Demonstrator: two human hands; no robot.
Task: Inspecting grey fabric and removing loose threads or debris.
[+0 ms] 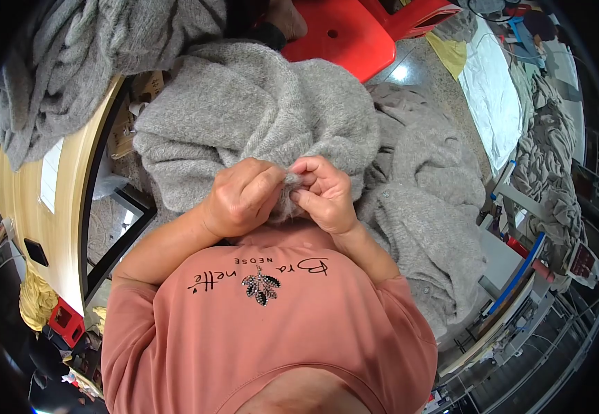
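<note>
A fuzzy grey knitted garment point(216, 114) lies bunched in thick folds across my lap. Close to my chest, my left hand point(245, 196) is closed, with thumb and forefinger pinching a small bit of the knit's edge. Facing it, my right hand point(324, 194) pinches the same bit, fingertips almost touching the left ones. A light tuft shows between the fingers; whether a needle or thread is there, I cannot make out. The rest of the cloth spreads out beyond both hands.
More grey knitwear point(427, 179) is heaped on my right. At the far left, another grey pile point(106, 48) rests on a wooden table point(71, 172), which also bears a black phone point(35, 252). A red stool point(344, 34) stands ahead, beside a person's bare foot point(287, 19).
</note>
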